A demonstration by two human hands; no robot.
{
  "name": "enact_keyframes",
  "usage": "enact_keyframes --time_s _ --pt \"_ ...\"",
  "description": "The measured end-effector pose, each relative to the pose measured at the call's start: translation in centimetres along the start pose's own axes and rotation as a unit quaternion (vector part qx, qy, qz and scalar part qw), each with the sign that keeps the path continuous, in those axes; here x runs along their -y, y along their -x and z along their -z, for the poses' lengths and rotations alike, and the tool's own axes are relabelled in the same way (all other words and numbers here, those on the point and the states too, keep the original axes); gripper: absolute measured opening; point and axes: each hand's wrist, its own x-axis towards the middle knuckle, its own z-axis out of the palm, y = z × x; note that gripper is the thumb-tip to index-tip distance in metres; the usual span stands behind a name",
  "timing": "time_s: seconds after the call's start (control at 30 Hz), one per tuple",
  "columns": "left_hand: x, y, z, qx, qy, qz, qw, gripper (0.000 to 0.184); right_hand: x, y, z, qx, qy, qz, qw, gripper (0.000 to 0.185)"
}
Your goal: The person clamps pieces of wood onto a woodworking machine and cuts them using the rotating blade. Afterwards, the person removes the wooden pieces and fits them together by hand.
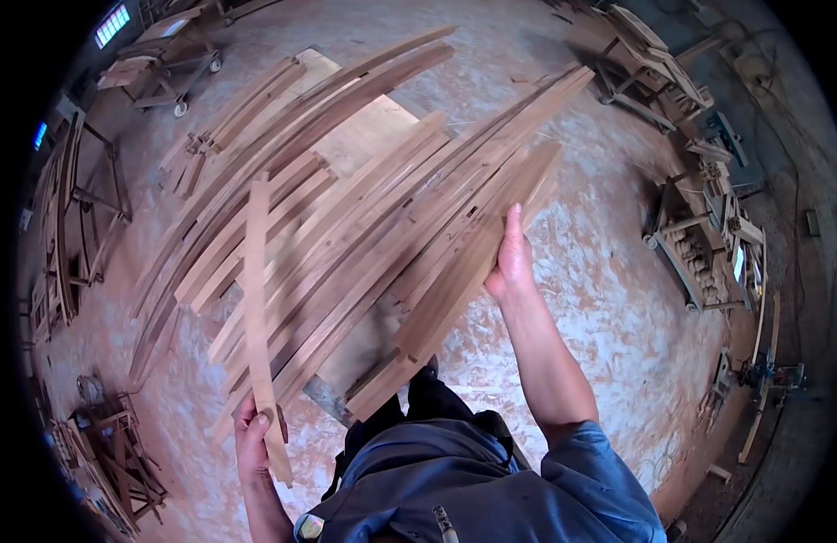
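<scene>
My left hand (251,436) is closed around the lower end of a narrow, pale wooden strip (257,299), its thumb lying across the face. The strip stands slantwise over the other wood, its far end above several short slats (255,222). My right hand (512,258) grips the right edge of a wide wooden plank (477,262), thumb along the side and the other fingers hidden. Between the hands lie several long wooden slats (373,240), side by side on a pile. A shorter wooden piece (379,387) lies near my body.
Beyond and left are long curved wooden strips (228,181) and a pale board (364,127). Carts with wood stand at the upper left (165,68) and upper right (640,72). A rack (88,208) holds wood at the left; a cart of wooden parts (694,244) stands right.
</scene>
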Motion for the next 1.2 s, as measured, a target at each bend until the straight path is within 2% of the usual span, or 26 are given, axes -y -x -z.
enact_keyframes --time_s 0.07,0.2,0.27,0.33,0.43,0.53,0.57,0.63,0.73,0.97,1.07,1.17,1.2 --pt "-0.3 -0.5 0.8 0.020 -0.018 0.014 1.000 0.067 -0.2 0.9 -0.9 -0.059 0.007 0.003 0.998 0.064" --pt "0.7 -2.3 2.5 0.038 -0.054 0.028 0.997 0.068 -0.8 1.2 1.0 0.034 -0.002 0.012 0.999 0.067" --pt "-0.9 -3.1 0.6 0.066 -0.062 0.037 0.995 0.065 -0.5 1.9 1.4 0.055 0.022 0.023 0.998 0.065" --pt "-0.6 -4.5 -0.1 0.064 -0.120 0.027 0.990 0.064 -0.5 2.9 1.0 0.030 0.020 0.034 0.999 0.057" --pt "0.2 -6.3 -0.9 0.114 -0.091 0.031 0.989 0.061 -0.8 3.0 1.3 0.003 0.004 0.044 0.999 0.053" --pt "0.4 -7.6 -1.2 0.118 -0.103 0.055 0.986 0.059 -0.8 3.5 1.8 -0.007 -0.004 0.048 0.999 0.053" --pt "0.7 -7.9 -1.4 0.118 -0.096 0.026 0.988 0.054 -0.8 3.6 1.8 -0.008 -0.005 0.051 0.999 0.054" --pt "0.6 -8.3 -1.5 0.111 -0.070 0.055 0.990 0.052 -0.5 3.5 2.9 0.017 -0.005 0.045 0.999 0.057" --pt "1.2 -9.0 -1.2 0.105 -0.043 0.086 0.990 0.049 -0.3 3.9 2.7 0.019 -0.036 0.074 0.996 0.056" --pt "2.5 -9.6 -1.0 0.063 0.023 0.153 0.986 0.048 -0.5 4.7 2.8 0.021 -0.019 0.065 0.997 0.049" --pt "3.2 -9.9 -0.7 0.111 -0.037 0.127 0.985 0.053 -1.0 4.8 2.3 0.024 -0.030 0.066 0.997 0.049" --pt "2.0 -9.9 -1.5 0.155 -0.179 0.050 0.970 0.057 -1.6 4.8 2.0 0.038 -0.039 0.069 0.996 0.049" --pt "1.7 -9.9 -1.8 0.150 -0.195 0.052 0.968 0.056 -1.9 4.8 2.0 0.045 -0.040 0.068 0.996 0.049"
